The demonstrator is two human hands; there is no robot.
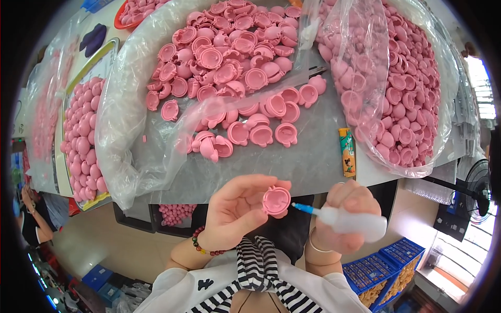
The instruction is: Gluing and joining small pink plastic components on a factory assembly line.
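Between the thumb and fingers of my left hand (237,208) is a small pink plastic shell half (276,201), its hollow side facing up. My right hand (348,208) grips a white squeeze bottle (352,223) with a blue tip. That tip points left at the shell's rim, with a small gap between them. Beyond my hands, several loose pink shell halves (261,133) lie on the grey table top (250,177), in front of a larger heap (224,57) spilling from a clear plastic bag.
A second clear bag (402,104) full of pink pieces lies at the right. Beside it is a green and yellow packet (347,151). On the left, a yellow-rimmed tray (86,203) holds pink rounded pieces. Blue crates (373,271) and a black fan (475,188) stand to the right.
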